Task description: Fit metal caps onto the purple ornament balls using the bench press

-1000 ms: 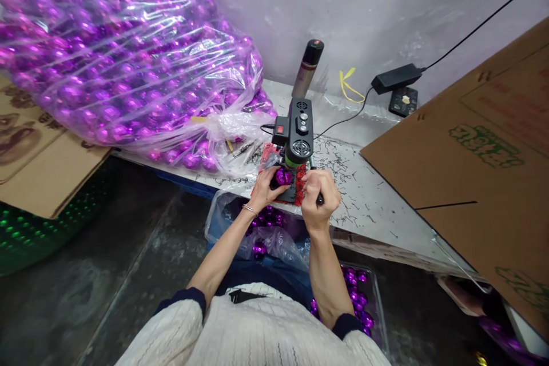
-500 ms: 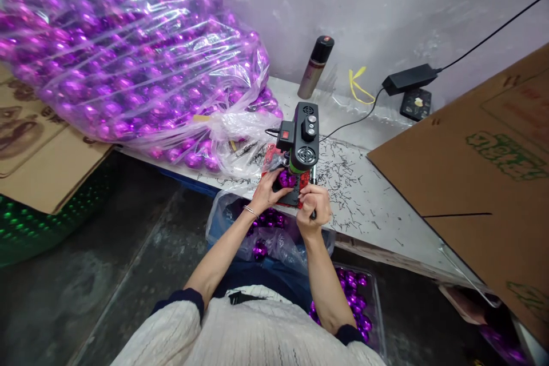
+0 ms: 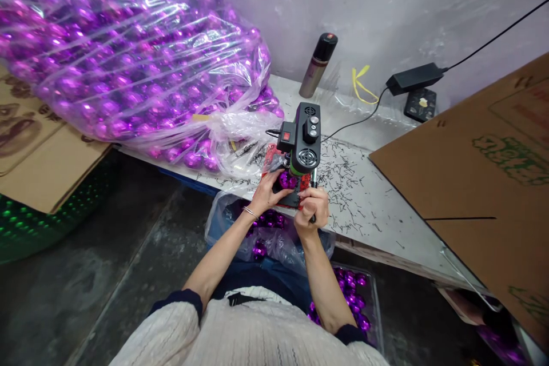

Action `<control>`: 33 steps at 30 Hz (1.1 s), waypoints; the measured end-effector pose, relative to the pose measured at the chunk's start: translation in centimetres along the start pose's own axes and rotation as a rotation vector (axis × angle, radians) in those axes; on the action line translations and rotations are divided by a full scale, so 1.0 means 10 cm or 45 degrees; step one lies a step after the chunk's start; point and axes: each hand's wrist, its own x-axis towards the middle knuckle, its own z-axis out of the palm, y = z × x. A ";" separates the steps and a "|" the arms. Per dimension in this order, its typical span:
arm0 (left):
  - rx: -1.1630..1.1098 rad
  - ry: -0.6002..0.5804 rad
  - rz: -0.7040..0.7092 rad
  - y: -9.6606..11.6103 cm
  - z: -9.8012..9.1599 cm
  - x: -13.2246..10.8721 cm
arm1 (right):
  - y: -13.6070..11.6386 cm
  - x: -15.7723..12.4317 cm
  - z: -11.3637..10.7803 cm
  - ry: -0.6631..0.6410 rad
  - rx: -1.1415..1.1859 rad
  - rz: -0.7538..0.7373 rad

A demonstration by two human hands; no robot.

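Pinching a shiny purple ball (image 3: 286, 179) between thumb and fingertips, the left hand (image 3: 266, 194) holds it on the red-and-black base right under the head of a small black machine (image 3: 305, 137) at the front edge of the bench (image 3: 377, 206). The ball sits at about 1 o'clock from that hand, touching its fingers, and at about 10 o'clock from the right hand (image 3: 312, 206), just beside it but apart. The right hand is closed in a fist around the machine's thin lever (image 3: 314, 175), whose dark tip pokes out below the knuckles. On the machine's side is a red switch (image 3: 285, 135), with round knobs and a vent grille on top (any marking on them is too small to read). At 10 o'clock from the machine lies a big clear bag of purple balls (image 3: 128, 57), its mouth reaching almost to the base. A spray can (image 3: 318, 66) stands at 12 o'clock by the wall; its label cannot be read. At 2 o'clock a black power adapter (image 3: 414, 78) lies with its cable. A cardboard sheet (image 3: 484, 183) at 3 o'clock bears green print, too blurred to make out. Small dark scraps litter the bench top between machine and cardboard.
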 end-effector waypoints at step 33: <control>0.353 -0.130 0.427 0.21 -0.27 -1.16 | -0.23 0.30 -0.08 -0.047 -0.083 0.140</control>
